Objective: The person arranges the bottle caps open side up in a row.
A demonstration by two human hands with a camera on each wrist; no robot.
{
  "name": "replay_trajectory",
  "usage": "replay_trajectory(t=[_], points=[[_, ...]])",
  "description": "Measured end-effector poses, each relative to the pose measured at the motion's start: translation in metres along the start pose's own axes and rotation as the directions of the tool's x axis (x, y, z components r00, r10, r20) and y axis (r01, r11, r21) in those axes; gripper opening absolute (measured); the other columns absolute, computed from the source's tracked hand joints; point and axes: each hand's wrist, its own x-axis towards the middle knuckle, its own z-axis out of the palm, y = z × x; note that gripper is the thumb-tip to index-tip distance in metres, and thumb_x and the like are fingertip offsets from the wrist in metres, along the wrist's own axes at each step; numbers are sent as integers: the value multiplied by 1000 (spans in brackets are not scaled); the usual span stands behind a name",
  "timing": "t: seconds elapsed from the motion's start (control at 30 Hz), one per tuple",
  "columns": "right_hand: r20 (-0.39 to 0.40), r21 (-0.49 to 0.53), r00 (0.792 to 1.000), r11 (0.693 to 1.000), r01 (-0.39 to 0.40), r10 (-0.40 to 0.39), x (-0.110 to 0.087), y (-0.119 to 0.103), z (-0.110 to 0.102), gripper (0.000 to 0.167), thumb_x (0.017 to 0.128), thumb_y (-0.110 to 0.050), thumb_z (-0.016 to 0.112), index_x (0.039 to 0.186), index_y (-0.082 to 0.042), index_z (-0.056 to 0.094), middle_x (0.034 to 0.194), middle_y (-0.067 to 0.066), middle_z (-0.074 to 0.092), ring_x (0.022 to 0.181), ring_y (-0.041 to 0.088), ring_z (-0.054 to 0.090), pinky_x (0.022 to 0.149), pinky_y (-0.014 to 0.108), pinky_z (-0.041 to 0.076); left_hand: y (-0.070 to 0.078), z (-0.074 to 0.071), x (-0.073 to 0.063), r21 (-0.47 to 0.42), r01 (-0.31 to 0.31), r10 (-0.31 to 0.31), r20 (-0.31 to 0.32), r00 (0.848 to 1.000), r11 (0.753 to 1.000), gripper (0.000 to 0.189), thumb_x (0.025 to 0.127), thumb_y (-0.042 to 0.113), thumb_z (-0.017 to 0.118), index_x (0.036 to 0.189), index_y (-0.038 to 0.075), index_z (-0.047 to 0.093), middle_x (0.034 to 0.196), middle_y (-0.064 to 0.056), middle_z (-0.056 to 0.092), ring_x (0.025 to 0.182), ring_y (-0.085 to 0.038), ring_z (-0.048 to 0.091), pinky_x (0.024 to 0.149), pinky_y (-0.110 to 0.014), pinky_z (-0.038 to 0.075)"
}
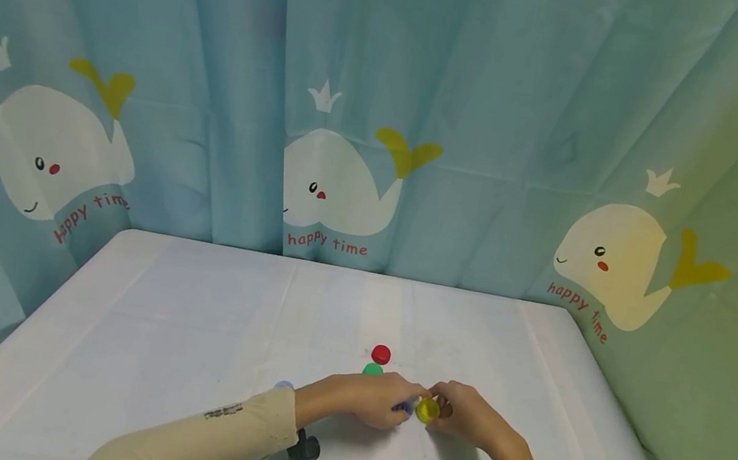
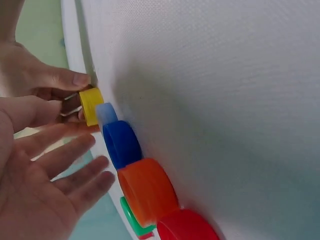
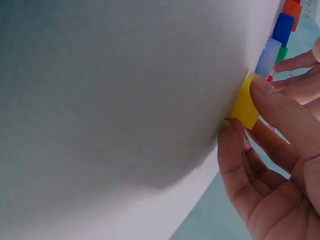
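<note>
My right hand [image 1: 466,415] pinches a yellow bottle cap [image 1: 428,411] that stands on its edge, thumb on one side and fingers on the other. Beside it, a pale blue cap [image 2: 106,115] begins a row on the cloth. A dark blue cap [image 2: 123,144], an orange cap [image 2: 150,191] and a red cap [image 2: 187,226] continue the row, mostly hidden under my left hand in the head view. That left hand [image 1: 380,400] hovers over the row with loosely extended fingers, its index fingertip near the yellow cap, and holds nothing.
Behind my left hand lie a green cap [image 1: 373,369] and another red cap [image 1: 380,355]. A light blue piece [image 1: 284,384] peeks out beyond the left sleeve. White cloth covers the table [image 1: 217,302]; a whale-print curtain [image 1: 504,122] hangs around its back and sides.
</note>
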Motion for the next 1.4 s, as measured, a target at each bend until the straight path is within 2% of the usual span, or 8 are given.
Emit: replay_trajectory(t=[0.13, 0.23, 0.4, 0.57, 0.73, 0.9, 1.17, 1.4], points=[[6, -10, 1000, 1000, -17, 17, -1, 0, -2, 39, 71, -3, 80, 104, 6, 62, 80, 1, 57, 70, 11, 56, 63, 24, 49, -6, -2, -3, 4, -5, 5, -95, 995, 1000, 41, 95, 17, 53, 135, 12, 49, 94, 7, 61, 81, -1, 55, 76, -17, 45], [-3, -50, 997, 995, -83, 83, 0, 0, -2, 42, 70, -6, 81, 106, 4, 62, 79, -1, 57, 69, 10, 54, 62, 25, 49, -13, -8, -9, -1, 3, -3, -177, 984, 1000, 36, 95, 20, 56, 130, 13, 55, 125, 2, 58, 113, -8, 52, 94, -26, 41], [-43, -95, 985, 980, -173, 170, 3, -3, -7, 36, 73, -11, 79, 104, 0, 65, 80, 0, 58, 68, 11, 52, 61, 27, 47, -23, -22, -21, -62, 52, -67, -278, 958, 997, 33, 93, 18, 61, 124, 9, 59, 117, -5, 61, 108, -18, 56, 90, -25, 44], [-47, -116, 991, 985, -126, 121, 15, -5, -17, 32, 79, -18, 76, 104, 0, 66, 83, 1, 60, 72, 13, 55, 62, 27, 48, -33, -35, -29, -174, 167, -216, -317, 924, 970, 29, 90, 15, 64, 118, 7, 61, 112, -9, 63, 103, -23, 58, 84, -27, 48], [-28, -99, 992, 987, -126, 124, 37, -7, -25, 27, 83, -17, 72, 105, -2, 66, 82, -1, 61, 74, 13, 56, 66, 27, 49, -43, -42, -25, -125, 206, -237, -340, 910, 971, 28, 89, 14, 66, 114, 4, 63, 106, -11, 65, 96, -23, 61, 79, -25, 50], [-18, -67, 993, 991, -119, 118, 61, -7, -23, 24, 84, -14, 71, 104, -2, 67, 82, -1, 62, 72, 13, 56, 66, 26, 50, -53, -47, -20, -102, 269, -288, -315, 904, 958, 26, 86, 13, 68, 110, 2, 65, 98, -10, 66, 91, -21, 61, 78, -28, 50], [61, -74, 991, 990, -117, 121, 94, 2, -17, 22, 86, -8, 69, 106, 0, 66, 86, 4, 64, 77, 17, 59, 72, 30, 52, -67, -46, -2, -240, 374, -423, -202, 884, 896, 26, 85, 13, 71, 108, 3, 67, 90, -5, 65, 77, -16, 59, 70, -26, 51], [132, -56, 978, 986, -158, 165, 107, 3, -12, 28, 83, -3, 70, 110, -1, 62, 87, 4, 61, 81, 19, 58, 78, 32, 51, -76, -44, 8, -209, 387, -422, -162, 892, 898, 27, 83, 12, 72, 108, 2, 67, 91, -6, 64, 78, -15, 57, 69, -25, 49]])
